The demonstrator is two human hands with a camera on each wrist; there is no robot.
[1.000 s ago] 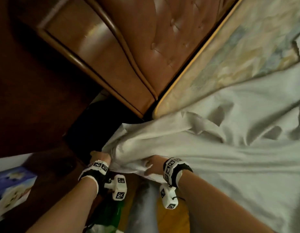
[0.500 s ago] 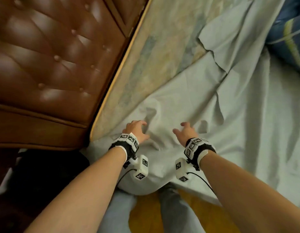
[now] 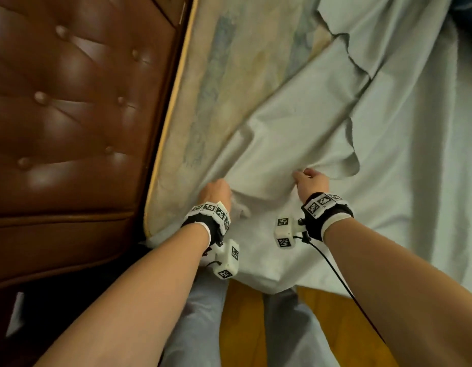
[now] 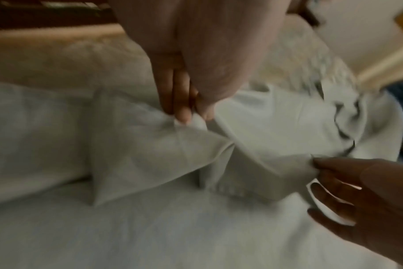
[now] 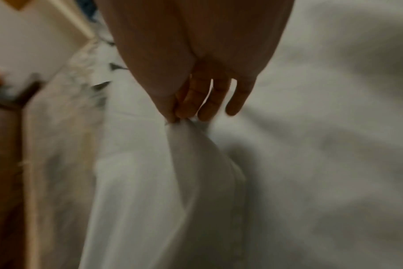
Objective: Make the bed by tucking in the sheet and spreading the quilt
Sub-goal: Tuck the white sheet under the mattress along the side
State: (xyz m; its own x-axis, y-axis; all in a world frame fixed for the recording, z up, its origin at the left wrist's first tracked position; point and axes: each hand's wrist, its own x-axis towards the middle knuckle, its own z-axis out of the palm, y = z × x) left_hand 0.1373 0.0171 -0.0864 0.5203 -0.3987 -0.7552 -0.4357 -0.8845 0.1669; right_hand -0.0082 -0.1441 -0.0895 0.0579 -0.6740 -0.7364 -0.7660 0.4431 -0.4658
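A pale grey-green sheet [image 3: 375, 160] lies rumpled over the patterned mattress [image 3: 229, 83], which is bare near the headboard. My left hand [image 3: 216, 190] pinches a fold of the sheet [image 4: 150, 145] near the mattress corner, thumb against fingertips [image 4: 184, 116]. A little to its right, my right hand [image 3: 310, 181] pinches another raised fold of the sheet [image 5: 196, 154] between thumb and fingers [image 5: 189, 111]. The right hand [image 4: 347, 182] also shows low right in the left wrist view. A dark blue quilt [image 3: 468, 11] peeks in at the top right corner.
A brown tufted leather headboard [image 3: 70, 115] stands along the left of the mattress. The sheet's front edge hangs over the bed side above my legs [image 3: 197, 327] and the orange-brown floor [image 3: 242, 327].
Both hands came up from the hanging sheet at the bed's corner onto the mattress top, reached forward with fingers spread, and now each pinches a fold of the sheet.
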